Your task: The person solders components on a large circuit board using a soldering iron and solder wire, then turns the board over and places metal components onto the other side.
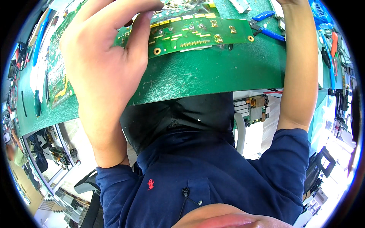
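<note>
Head view, from the left of two fisheye cameras worn side by side on the head of this person point(205, 163). The lens faces steeply down, close above the navy shirt point(235, 176) and left hand point(106, 59); the near edge of the green bench point(213, 74) crosses mid-field, bowed, within a dark circular rim.

Red shirt emblem point(151, 184), apparently no legible text.

A long green circuit board point(203, 36) with gold-ringed holes extends crosswise over the mat point(213, 72)

Left fingers point(135, 10) curl; right forearm point(300, 64) extends forward.
</note>
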`<action>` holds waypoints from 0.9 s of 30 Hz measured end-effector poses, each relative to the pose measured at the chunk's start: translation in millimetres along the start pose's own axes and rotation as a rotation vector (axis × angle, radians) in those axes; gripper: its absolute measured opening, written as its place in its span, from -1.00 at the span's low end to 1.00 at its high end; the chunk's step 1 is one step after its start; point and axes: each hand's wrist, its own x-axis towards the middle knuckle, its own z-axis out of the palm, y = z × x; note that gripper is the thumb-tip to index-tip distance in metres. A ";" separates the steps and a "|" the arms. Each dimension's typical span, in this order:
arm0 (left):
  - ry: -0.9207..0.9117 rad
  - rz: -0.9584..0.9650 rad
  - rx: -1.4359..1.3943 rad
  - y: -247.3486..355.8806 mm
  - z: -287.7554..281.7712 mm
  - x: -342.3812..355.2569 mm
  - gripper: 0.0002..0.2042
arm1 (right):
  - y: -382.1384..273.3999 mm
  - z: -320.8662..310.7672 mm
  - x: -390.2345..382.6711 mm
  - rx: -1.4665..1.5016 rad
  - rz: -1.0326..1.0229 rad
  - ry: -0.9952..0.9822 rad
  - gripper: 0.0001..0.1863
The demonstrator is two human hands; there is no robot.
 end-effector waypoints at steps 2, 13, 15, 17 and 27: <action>0.017 0.008 -0.008 -0.8 0.0 -1.5 -0.88 | -2.8 -0.5 0.8 0.002 0.040 -0.017 -0.74; 0.037 -0.013 -0.085 0.2 5.0 -3.0 -0.87 | -0.5 -0.1 -1.6 0.008 -0.031 -0.026 -0.76; 0.045 -0.007 -0.087 -0.3 5.8 -3.3 -0.86 | -2.0 -4.5 -0.6 -0.007 -0.009 -0.017 -0.75; 0.040 -0.015 -0.098 0.2 6.3 -3.5 -0.86 | -3.5 -5.3 -0.9 -0.023 -0.032 -0.048 -0.75; -0.012 -0.033 -0.094 2.3 5.6 -0.4 -0.86 | -13.0 1.1 -3.6 -0.081 -0.056 -0.028 -0.73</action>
